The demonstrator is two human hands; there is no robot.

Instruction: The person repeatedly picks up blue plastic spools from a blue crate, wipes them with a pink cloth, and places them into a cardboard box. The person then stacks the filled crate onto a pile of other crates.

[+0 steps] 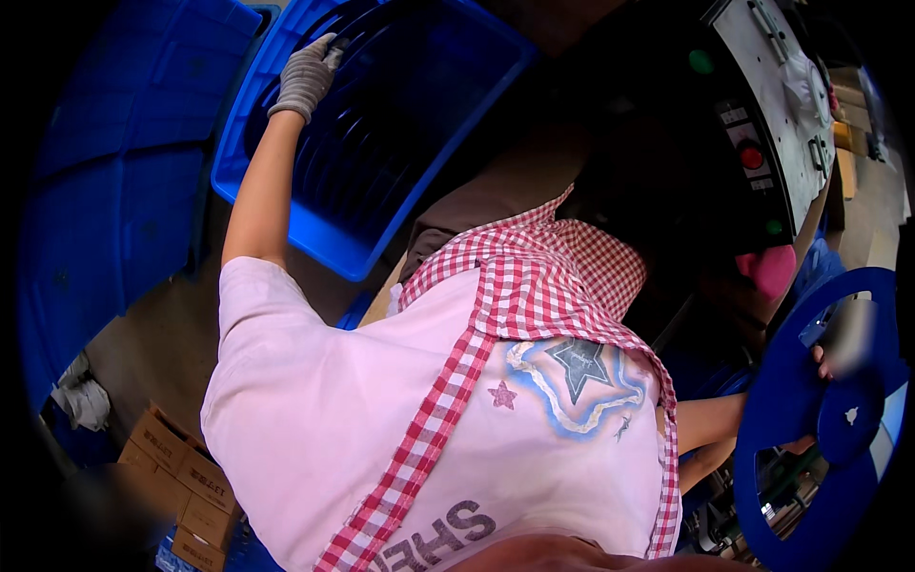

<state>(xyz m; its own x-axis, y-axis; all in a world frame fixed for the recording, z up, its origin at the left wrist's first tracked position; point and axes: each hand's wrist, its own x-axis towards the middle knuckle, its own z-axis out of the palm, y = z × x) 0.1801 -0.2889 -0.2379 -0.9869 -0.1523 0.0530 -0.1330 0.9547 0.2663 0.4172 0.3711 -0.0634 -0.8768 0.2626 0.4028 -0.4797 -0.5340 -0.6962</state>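
Note:
My left hand (308, 78), in a grey knitted glove, reaches into a blue plastic crate (329, 243). Its fingers are bent over the edge of a dark disc (367, 27), one of several thin round discs (357, 167) standing in a row there. At the right, a large blue reel disc (762, 405) with wide cut-out openings is held upright and tilted. My right hand (821, 362) is mostly behind this disc; a few fingertips show through an opening, curled at its hub. A pale blurred shape beside these fingers cannot be made out.
Large blue bins (124, 191) stand along the left. Cardboard boxes (186, 467) are stacked at the lower left. A machine with a light metal top (777, 91), a red button (751, 154) and green buttons (701, 62) stands at the upper right. A pink object (767, 272) lies below it.

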